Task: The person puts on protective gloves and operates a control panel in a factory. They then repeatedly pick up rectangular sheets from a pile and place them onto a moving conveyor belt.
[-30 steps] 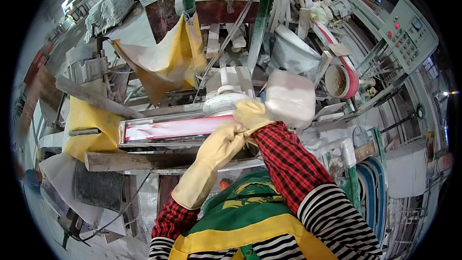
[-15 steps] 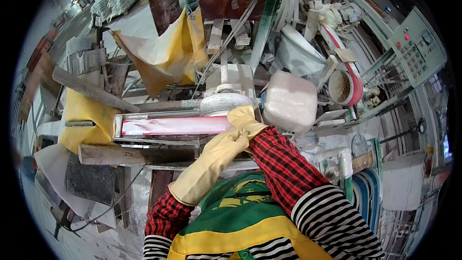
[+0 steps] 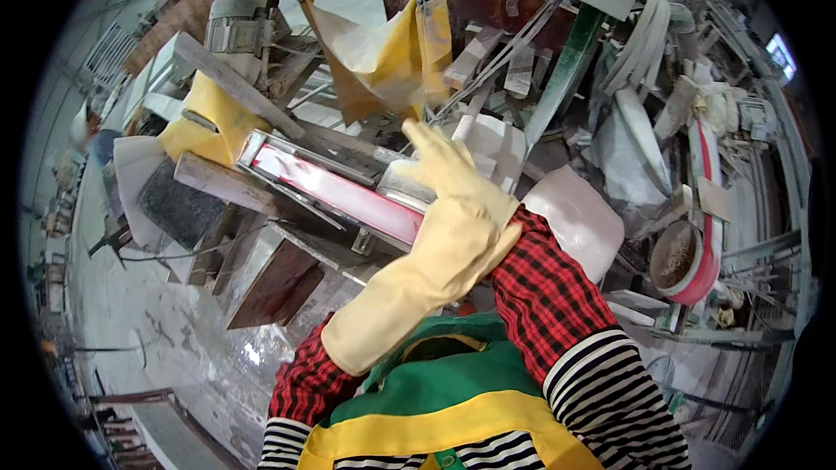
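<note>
Both my hands wear cream rubber gloves and meet in front of my green and yellow apron [image 3: 435,370]. My left hand [image 3: 466,248] wraps across my right wrist and grips the cuff of the right-hand rubber glove. From under that grip my right hand [image 3: 448,165] reaches away to the upper left, its fingers stretched out and holding nothing. Just beyond and to the left of the hands runs a pink-red belt [image 3: 335,196] in a metal frame. A pale round wheel [image 3: 402,181] at the belt's right end is partly hidden by the gloves.
Right of my hands sits a pale rounded block [image 3: 575,219]. A second red belt loops round a drum [image 3: 676,257] farther right. A yellow sheet [image 3: 379,57] hangs behind the frame, and a wooden beam [image 3: 231,183] lies along its near side. A motor [image 3: 233,24] stands far left.
The view has swung left and tilted, so the belt now slants. My right fingers have straightened and spread from a bent pose. My left hand stays on the right glove's cuff.
</note>
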A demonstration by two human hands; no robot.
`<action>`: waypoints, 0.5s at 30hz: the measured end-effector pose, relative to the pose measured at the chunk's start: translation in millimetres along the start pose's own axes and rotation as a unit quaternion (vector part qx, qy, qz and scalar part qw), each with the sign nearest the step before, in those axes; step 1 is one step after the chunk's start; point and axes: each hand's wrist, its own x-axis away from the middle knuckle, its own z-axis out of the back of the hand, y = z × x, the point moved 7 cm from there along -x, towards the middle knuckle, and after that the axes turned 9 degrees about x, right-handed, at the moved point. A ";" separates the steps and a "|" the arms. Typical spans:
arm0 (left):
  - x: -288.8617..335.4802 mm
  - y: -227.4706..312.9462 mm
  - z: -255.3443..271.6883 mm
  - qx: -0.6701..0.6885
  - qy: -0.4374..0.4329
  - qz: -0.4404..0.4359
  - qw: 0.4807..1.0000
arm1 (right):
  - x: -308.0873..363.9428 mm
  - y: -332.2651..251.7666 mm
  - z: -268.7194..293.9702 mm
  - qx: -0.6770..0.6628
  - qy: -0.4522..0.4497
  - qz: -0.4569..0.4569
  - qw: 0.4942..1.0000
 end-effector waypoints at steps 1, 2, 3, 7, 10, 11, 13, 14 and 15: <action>4.7 -1.0 1.4 0.145 0.010 0.053 0.988 | -2.8 -7.3 1.0 -0.206 0.048 0.102 0.972; 8.2 2.3 -2.1 0.124 -0.007 0.084 0.989 | 0.1 -13.3 -0.8 -0.411 0.108 0.175 0.888; 13.5 4.9 -3.1 0.109 -0.022 0.113 0.987 | 6.0 -15.9 -1.4 -0.473 0.179 0.236 0.830; 45.8 14.0 11.4 -0.015 -0.087 0.203 0.975 | 7.1 -37.2 -20.0 -0.351 0.292 0.148 0.878; 71.8 24.8 25.9 -0.110 0.007 0.256 0.960 | -2.2 -54.6 -48.7 -0.727 0.103 -0.131 0.666; 81.7 28.8 26.5 -0.126 0.056 0.275 0.951 | 1.2 -68.9 -45.8 -0.776 0.101 -0.157 0.603; 101.6 33.1 21.1 -0.082 0.164 0.302 0.935 | 4.3 -100.0 -48.6 -0.855 0.048 -0.221 0.467; 114.2 34.7 20.2 -0.095 0.224 0.333 0.911 | 5.8 -113.3 -48.9 -0.886 0.041 -0.235 0.398; 126.0 37.3 18.6 -0.090 0.286 0.351 0.887 | 5.5 -122.4 -46.3 -0.875 0.035 -0.226 0.427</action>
